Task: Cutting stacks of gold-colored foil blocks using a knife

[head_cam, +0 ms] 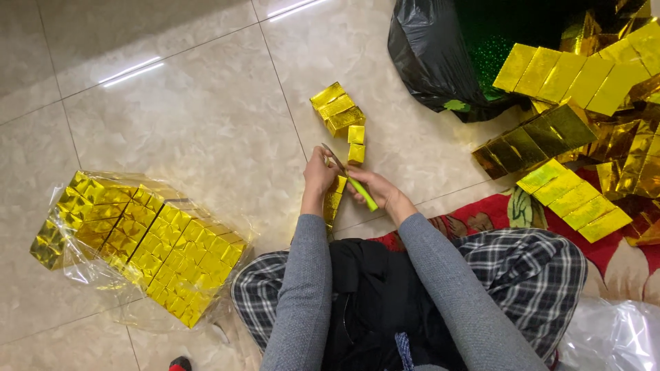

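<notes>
Pinching a green-handled knife (357,189) in the right hand (380,193) and clasping a row of gold foil blocks (335,198) in the left hand (319,176), the person sits on the tiled floor (206,110), with cut gold blocks (338,110) lying just ahead and a clear-wrapped gold pack (141,240) to the left.

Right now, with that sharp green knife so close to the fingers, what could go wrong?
The green-handled knife in the right hand has its blade pointing toward the left hand, which steadies a strip of shiny gold foil blocks. A slip might nick those fingers. The cut gold foil blocks lying on the smooth beige floor tiles could slide about if bumped.
</notes>
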